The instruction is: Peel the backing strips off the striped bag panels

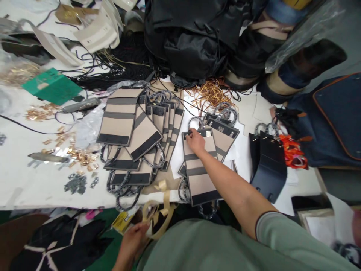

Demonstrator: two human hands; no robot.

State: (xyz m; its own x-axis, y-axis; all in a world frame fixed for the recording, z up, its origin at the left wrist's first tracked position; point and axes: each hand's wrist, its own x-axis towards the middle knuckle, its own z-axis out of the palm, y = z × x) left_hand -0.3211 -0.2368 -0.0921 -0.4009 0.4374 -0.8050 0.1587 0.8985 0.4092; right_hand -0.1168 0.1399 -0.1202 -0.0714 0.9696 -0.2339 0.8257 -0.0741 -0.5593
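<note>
Low at the table's front edge, my left hand (pixel 134 238) is closed on a roll of masking tape (pixel 167 222), with loose beige strips curling up from it. My right hand (pixel 196 141) rests at the top edge of a beige and black bag panel (pixel 200 163), fingers curled together against its upper left corner; what they pinch, if anything, is hidden. A small pale piece of tape (pixel 208 133) sits on the panel's top band. Behind that panel lies another bag panel (pixel 221 131) with wrapped handles and metal fittings. To the left is a stack of similar panels (pixel 118 120).
Gold metal pieces (pixel 81 158), dark small plates (pixel 75 183) and a green card (pixel 52 86) lie on the left. Black bags (pixel 194 45) and material rolls (pixel 299 71) fill the back. A dark handbag (pixel 267 162) stands at right, beside orange-red material (pixel 293 151).
</note>
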